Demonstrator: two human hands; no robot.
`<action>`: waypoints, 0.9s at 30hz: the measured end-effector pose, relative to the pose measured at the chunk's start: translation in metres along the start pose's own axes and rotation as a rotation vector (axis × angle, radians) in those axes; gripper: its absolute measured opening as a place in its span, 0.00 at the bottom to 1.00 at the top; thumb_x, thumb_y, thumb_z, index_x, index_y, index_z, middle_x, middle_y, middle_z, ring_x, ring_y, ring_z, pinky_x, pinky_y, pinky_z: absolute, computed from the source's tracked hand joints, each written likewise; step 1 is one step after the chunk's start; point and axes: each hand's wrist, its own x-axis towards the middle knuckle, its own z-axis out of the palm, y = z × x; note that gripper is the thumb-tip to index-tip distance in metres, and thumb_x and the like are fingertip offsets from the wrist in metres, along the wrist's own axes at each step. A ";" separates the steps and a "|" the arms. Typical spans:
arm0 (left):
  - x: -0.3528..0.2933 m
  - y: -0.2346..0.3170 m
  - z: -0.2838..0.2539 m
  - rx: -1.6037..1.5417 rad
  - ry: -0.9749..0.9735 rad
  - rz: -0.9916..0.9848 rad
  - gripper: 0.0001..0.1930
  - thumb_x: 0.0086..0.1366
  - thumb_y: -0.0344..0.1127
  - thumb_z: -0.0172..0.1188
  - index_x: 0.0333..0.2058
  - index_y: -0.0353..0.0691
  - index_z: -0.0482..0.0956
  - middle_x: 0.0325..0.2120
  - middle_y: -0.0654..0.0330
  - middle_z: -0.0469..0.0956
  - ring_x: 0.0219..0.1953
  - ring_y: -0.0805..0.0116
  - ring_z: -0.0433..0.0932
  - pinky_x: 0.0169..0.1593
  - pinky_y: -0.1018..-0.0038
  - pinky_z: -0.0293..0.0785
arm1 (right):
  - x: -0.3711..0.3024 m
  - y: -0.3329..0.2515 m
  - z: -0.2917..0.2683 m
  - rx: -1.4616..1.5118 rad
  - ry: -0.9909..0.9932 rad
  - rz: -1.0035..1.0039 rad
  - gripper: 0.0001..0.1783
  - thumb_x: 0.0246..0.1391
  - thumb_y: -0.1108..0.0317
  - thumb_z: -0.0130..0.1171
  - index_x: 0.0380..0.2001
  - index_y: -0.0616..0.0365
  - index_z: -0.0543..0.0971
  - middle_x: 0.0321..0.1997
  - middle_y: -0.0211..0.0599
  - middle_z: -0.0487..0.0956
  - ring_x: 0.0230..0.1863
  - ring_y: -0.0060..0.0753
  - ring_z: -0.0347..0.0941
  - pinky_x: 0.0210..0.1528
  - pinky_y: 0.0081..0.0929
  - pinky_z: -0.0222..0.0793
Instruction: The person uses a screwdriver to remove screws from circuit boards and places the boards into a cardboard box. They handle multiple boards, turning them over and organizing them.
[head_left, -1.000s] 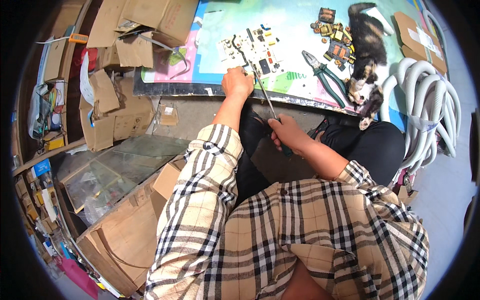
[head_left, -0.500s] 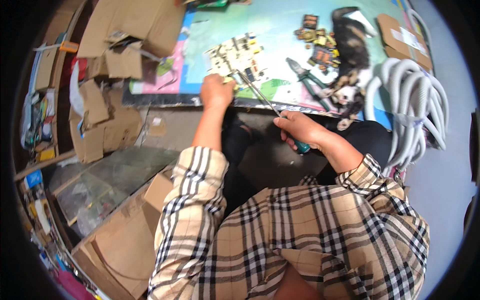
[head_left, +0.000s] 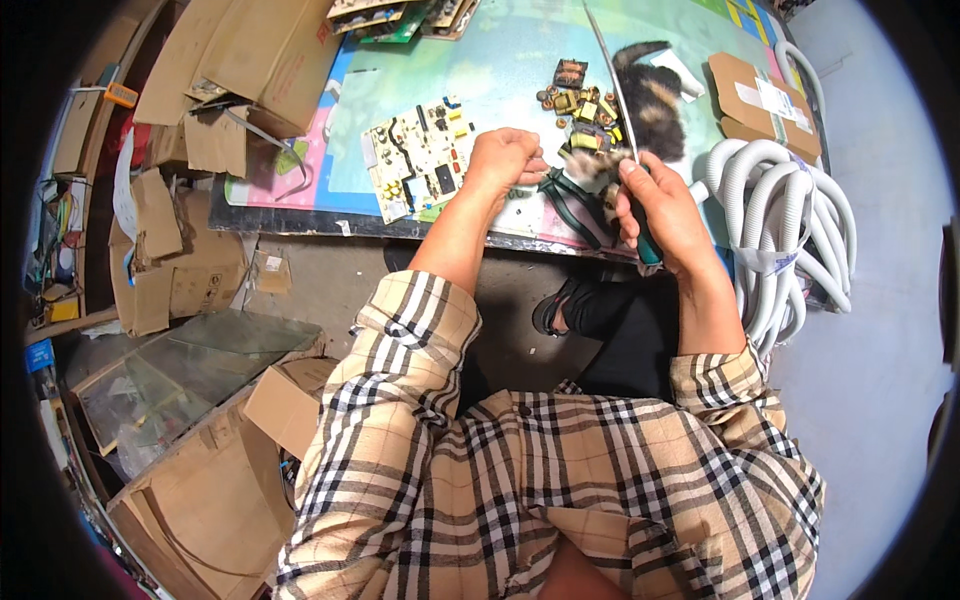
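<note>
Right hand (head_left: 668, 215) grips a screwdriver (head_left: 625, 112) above the near edge of the worktop (head_left: 480, 75), left hand (head_left: 505, 160) noted just beside a circuit board (head_left: 418, 155).

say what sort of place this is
Probably an electronics repair or salvage workshop: a cream circuit board and a heap of components lie on the table, and the right hand holds a long screwdriver.

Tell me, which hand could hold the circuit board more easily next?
Probably the left hand: it's beside the circuit board, though I can't tell if it's holding something. The right hand is farther away, near the cat, and grips a screwdriver.
</note>
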 end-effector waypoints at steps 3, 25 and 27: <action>-0.004 0.008 -0.027 0.101 0.128 0.069 0.12 0.65 0.32 0.56 0.42 0.28 0.75 0.37 0.51 0.79 0.32 0.66 0.80 0.33 0.77 0.81 | 0.008 0.004 0.002 -0.062 -0.039 -0.030 0.11 0.66 0.61 0.46 0.41 0.58 0.68 0.19 0.26 0.69 0.14 0.16 0.61 0.15 0.17 0.60; -0.067 0.010 -0.113 -0.449 0.125 -0.074 0.22 0.69 0.49 0.51 0.42 0.30 0.73 0.33 0.49 0.81 0.31 0.64 0.81 0.36 0.67 0.80 | 0.041 0.057 0.169 -0.622 -0.417 -0.105 0.23 0.56 0.65 0.54 0.45 0.77 0.66 0.37 0.65 0.77 0.41 0.63 0.75 0.44 0.50 0.71; -0.055 -0.010 -0.138 -0.393 0.147 -0.082 0.20 0.69 0.45 0.51 0.42 0.30 0.73 0.27 0.52 0.81 0.26 0.63 0.80 0.34 0.67 0.80 | 0.035 0.060 0.171 -0.705 -0.446 -0.151 0.24 0.55 0.65 0.53 0.48 0.76 0.66 0.40 0.63 0.77 0.43 0.59 0.76 0.45 0.46 0.72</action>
